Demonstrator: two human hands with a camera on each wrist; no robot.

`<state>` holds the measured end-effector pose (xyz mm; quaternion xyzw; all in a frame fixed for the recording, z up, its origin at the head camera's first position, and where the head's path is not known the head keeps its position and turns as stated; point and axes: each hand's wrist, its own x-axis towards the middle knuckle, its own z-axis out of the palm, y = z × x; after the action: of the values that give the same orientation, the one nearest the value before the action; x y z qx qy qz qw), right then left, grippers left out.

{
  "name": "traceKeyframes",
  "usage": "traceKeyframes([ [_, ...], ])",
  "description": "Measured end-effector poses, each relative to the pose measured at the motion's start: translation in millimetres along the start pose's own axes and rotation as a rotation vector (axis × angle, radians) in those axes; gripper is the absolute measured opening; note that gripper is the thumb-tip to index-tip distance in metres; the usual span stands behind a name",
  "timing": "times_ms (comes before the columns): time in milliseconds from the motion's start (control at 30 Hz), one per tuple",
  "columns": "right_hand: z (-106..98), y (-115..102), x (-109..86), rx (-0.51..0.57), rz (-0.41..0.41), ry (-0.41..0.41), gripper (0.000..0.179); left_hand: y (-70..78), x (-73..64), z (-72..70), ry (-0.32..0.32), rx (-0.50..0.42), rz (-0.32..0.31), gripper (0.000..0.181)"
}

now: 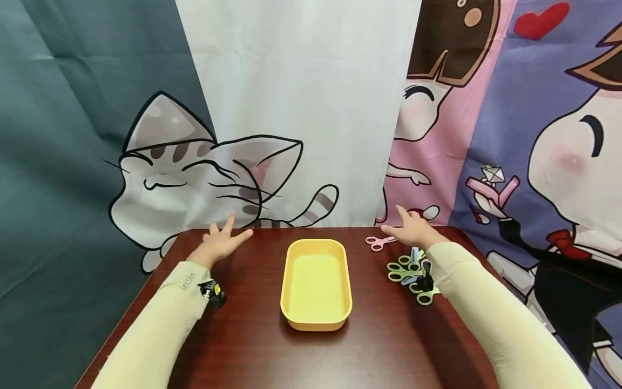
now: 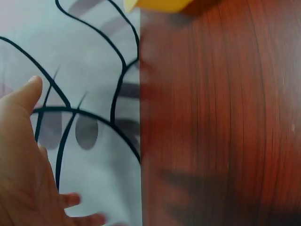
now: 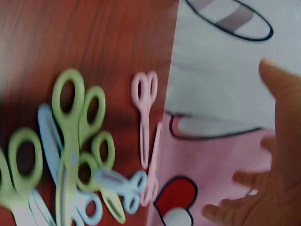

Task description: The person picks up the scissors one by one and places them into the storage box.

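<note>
Above the left part of the table my left hand (image 1: 218,246) is held with its fingers spread, holding nothing. On the other side, my right hand (image 1: 413,229) hovers over the far right of the table, its fingers extended and nothing in them. Below and beside it lies a pile of green scissors (image 3: 70,122), mixed with blue scissors (image 3: 124,186). Pink scissors (image 3: 145,108) lie near the table's back edge, apart from the green ones. My right sleeve hides part of the pile in the head view. Between the hands stands a yellow tray (image 1: 318,326) with nothing in it.
The dark red wooden table (image 1: 252,356) ends at a back edge against a hanging cloth (image 1: 301,81) printed with cartoon figures. A small black device (image 1: 214,294) is strapped to my left wrist. In the left wrist view, the tray's corner shows at the top.
</note>
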<state>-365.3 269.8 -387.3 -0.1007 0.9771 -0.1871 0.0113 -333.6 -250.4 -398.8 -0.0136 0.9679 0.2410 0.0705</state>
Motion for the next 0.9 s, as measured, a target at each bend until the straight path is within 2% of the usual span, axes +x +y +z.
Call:
traceKeyframes([
  [133, 13, -12, 0.3, 0.077, 0.036, 0.008, 0.092, 13.3, -0.2, 13.3, -0.04, -0.2, -0.014, 0.099],
  [300, 37, -22, -4.0, 0.154, 0.038, 0.019, 0.07, 24.7, -4.5, 35.9, -0.109, -0.467, -0.068, 0.077],
  [433, 54, -31, -9.3, 0.354, 0.091, -0.027, 0.06, 32.5, -8.2, 53.6, -0.187, -0.628, -0.084, 0.056],
  [533, 65, -39, -12.8, 0.553, 0.139, -0.069, 0.053, 37.2, -10.9, 66.8, -0.239, -0.705, -0.081, 0.046],
  [667, 78, -50, -17.5, 0.773, 0.174, -0.141, 0.047, 42.6, -16.4, 83.6, -0.291, -0.786, -0.079, 0.041],
  [800, 92, -58, -21.0, 0.93, 0.206, -0.216, 0.045, 47.3, -21.9, 97.9, -0.298, -0.849, -0.097, 0.038],
  [900, 104, -61, -24.3, 0.991, 0.238, -0.256, 0.042, 48.6, -25.3, 108.0, -0.302, -0.879, -0.095, 0.034],
])
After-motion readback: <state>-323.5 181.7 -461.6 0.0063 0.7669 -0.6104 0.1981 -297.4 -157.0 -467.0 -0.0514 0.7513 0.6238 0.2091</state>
